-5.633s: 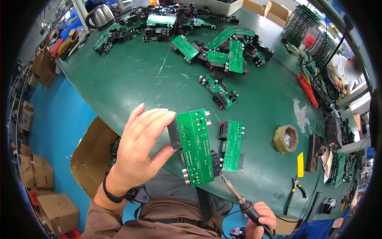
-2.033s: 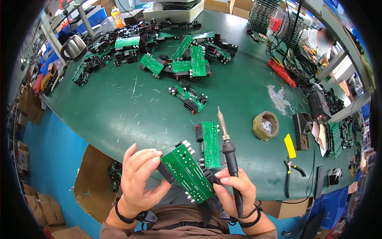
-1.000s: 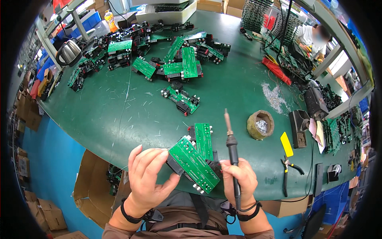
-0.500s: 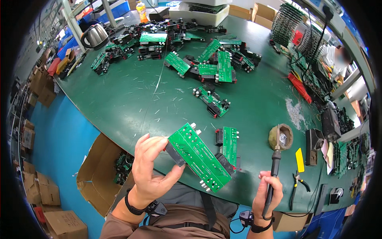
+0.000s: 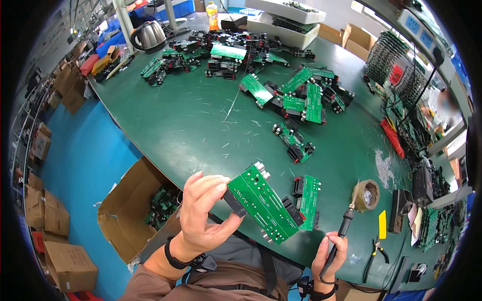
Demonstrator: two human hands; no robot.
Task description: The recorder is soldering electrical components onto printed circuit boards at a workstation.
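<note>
A green circuit board with black connectors is gripped by its upper-left end in my left hand, solder side up, above the table's near edge. My right hand holds a soldering iron by its dark handle, tip pointing away from me. The iron's tip lies by the rim of a round tan pot with shiny solder bits inside. Just beyond the held board, another circuit board lies on the green table, partly hidden by it. A further board rests farther off.
Several assembled boards are heaped at the back, near a steel kettle. Pliers and a yellow strip lie at right. An open cardboard box with boards stands at lower left. Wire clippings litter the table.
The whole view has shifted, so the table things appear farther right and lower. The held board has turned slightly steeper. Both hands keep their holds.
</note>
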